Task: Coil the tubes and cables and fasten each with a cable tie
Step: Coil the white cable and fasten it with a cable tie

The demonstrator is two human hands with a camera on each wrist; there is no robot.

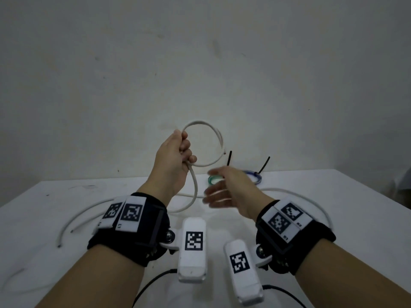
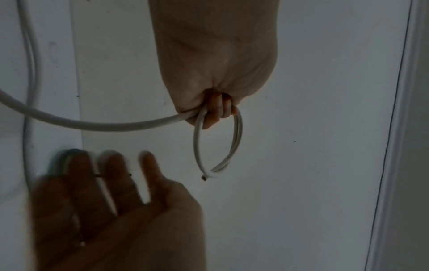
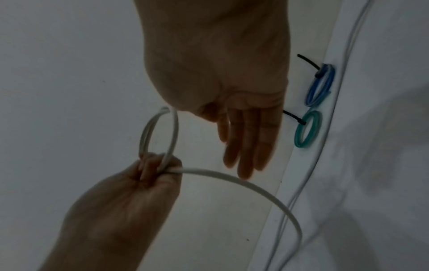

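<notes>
Left hand (image 1: 175,155) fisted round white cable (image 1: 201,144), 2 loops held above table (image 1: 66,196); tail trails down to tabletop. Right hand (image 1: 231,190) empty, fingers straight, blurred, beside tail. Green coil (image 3: 307,129) and blue coil (image 3: 321,85) already tied at far edge. Risk: stiff cable springs loops apart if grip loosens; tail may snag.

left hand (image 1: 175,161) centre frame, holding cable (image 1: 203,143) above tabletop (image 1: 66,196) | right hand (image 1: 231,187) just right | two tied coils (image 1: 253,175) behind it
</notes>
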